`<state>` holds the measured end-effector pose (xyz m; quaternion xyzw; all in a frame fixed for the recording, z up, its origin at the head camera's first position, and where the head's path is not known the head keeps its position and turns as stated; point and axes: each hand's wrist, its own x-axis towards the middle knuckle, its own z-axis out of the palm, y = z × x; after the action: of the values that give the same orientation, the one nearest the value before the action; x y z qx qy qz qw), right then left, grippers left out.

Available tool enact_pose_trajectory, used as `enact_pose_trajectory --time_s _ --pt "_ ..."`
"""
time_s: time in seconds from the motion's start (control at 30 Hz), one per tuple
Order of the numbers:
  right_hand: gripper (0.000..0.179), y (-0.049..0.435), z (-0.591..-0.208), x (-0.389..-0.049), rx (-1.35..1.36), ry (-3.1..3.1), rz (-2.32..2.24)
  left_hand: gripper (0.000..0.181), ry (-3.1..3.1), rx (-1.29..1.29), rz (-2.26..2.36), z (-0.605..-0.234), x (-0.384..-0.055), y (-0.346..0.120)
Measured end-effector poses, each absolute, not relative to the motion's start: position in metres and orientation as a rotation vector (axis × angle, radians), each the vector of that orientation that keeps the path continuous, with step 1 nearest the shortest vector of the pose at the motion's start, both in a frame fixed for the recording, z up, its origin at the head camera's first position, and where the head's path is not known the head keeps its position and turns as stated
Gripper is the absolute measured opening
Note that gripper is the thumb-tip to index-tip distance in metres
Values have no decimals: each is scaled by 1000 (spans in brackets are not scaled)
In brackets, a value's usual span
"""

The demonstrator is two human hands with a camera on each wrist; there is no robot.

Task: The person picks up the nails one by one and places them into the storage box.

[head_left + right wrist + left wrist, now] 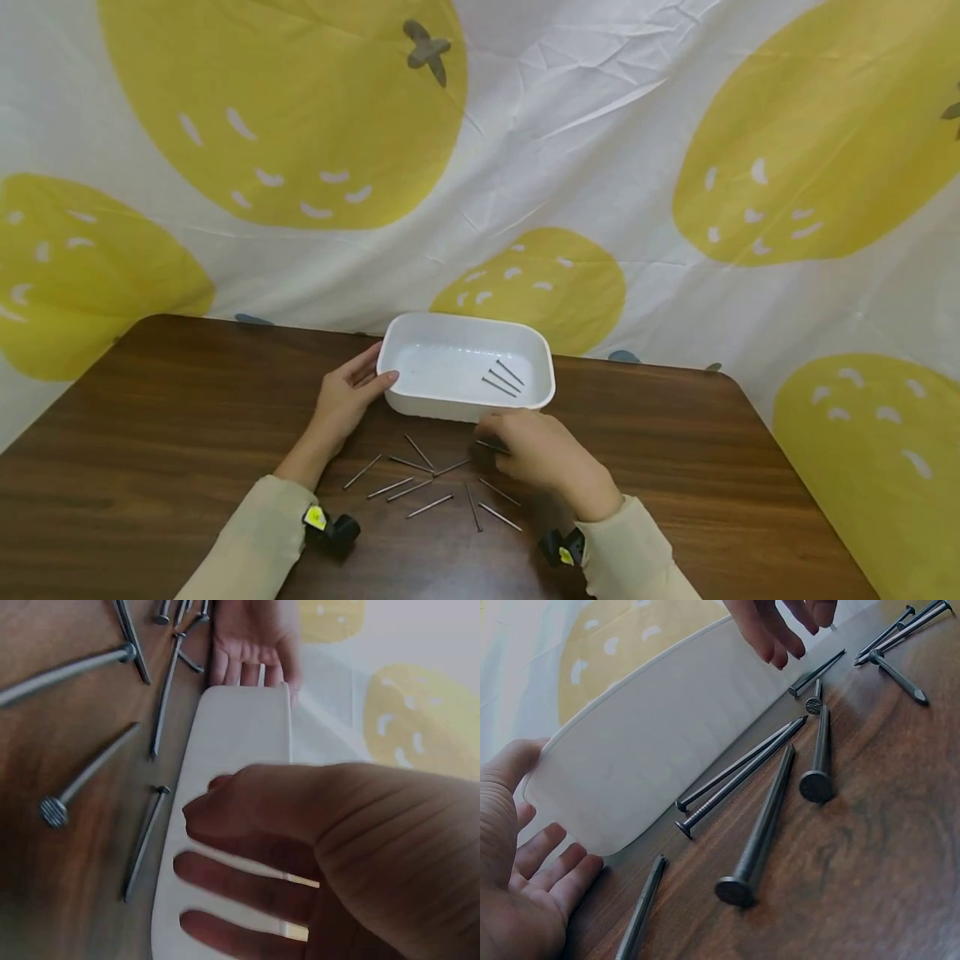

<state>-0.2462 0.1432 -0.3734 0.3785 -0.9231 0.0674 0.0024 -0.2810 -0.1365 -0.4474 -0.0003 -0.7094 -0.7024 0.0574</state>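
A white rectangular basin [420, 407] stands at the back of the table, with three nails [501, 379] lying inside on its right. My left hand [347, 398] holds its left end, thumb over the rim and fingers against the outer wall. In front of the basin's near wall hovers my right hand [543, 450], fingers loosely bent and nothing between them. A single nail [146, 844] lies just below those fingertips, close to the wall. Several more steel nails [408, 490] are scattered on the wood between my hands, pointing different ways.
The dark wooden table [187, 417] has rounded far corners. Behind it hangs a white cloth [555, 167] with yellow fruit shapes, near the basin's back side. A small black camera [341, 533] is strapped on the left wrist, another camera [561, 547] on the right.
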Motion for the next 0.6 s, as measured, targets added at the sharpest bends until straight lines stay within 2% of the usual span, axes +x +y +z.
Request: enact_pose_trajectory --time_s 0.6 --pt "30 137 -391 -243 1082 -2861 62 64 -2150 -5 -2130 -446 -279 -137"
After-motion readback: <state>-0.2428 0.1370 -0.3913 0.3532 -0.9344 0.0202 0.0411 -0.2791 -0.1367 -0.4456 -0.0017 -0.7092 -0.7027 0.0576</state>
